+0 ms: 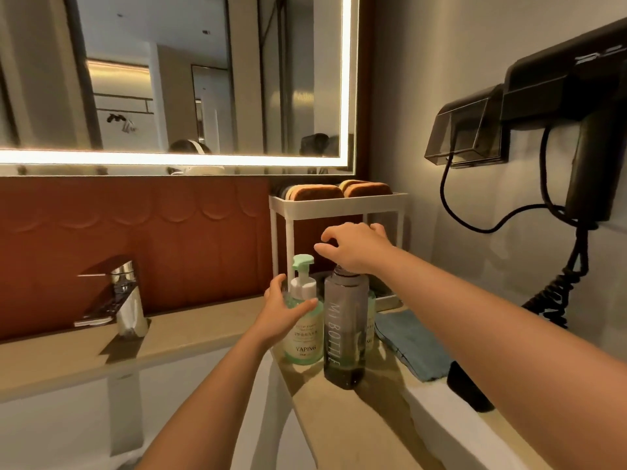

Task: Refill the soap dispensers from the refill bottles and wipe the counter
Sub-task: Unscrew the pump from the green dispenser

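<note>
Both forearms stretch in over the counter [356, 429]. The left hand [285, 310] curls fingers and thumb round the shoulder of the green soap dispenser [303, 337], which stands upright just beside the grey refill bottle [346, 330]. The right hand [356, 247] hovers palm-down over that bottle's neck, fingers loosely curled; whether they pinch a cap, I cannot tell. The dispenser's pump is on, so refilling looks barely begun. The blue cloth [410, 344] lies near the bottles, the wiping not yet done.
</note>
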A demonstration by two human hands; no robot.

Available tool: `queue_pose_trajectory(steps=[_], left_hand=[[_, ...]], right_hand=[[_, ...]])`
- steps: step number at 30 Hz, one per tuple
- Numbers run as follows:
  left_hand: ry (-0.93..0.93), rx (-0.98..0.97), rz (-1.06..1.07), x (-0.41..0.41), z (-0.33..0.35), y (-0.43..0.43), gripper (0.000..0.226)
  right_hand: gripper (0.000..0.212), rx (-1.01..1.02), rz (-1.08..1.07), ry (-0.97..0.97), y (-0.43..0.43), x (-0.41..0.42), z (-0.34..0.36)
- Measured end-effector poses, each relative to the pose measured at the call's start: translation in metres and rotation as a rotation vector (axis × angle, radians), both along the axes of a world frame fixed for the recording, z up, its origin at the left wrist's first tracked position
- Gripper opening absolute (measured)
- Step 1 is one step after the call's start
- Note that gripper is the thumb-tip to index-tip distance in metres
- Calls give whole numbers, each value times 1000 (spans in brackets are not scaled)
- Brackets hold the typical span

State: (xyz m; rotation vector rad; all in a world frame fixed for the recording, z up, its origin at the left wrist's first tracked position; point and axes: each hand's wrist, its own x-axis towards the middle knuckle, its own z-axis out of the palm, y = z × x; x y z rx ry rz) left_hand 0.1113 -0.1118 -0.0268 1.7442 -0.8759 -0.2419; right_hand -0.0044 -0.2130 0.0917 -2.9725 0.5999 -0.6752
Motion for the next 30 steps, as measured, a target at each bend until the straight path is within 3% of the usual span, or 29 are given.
queue_pose_trajectory(steps=[7, 13, 18, 30], left_hand=[[33, 127, -240, 15, 2, 8, 87], [86, 95, -233, 17, -8, 9, 87], [41, 127, -196, 18, -7, 22, 90], [45, 154, -153, -31, -10, 72, 81]], right_hand=[[63, 50, -76, 311, 16, 58, 5], [45, -24, -101, 260, 24, 72, -1], [35, 6, 22, 272, 27, 66, 0], [37, -66, 151, 380, 67, 17, 6]])
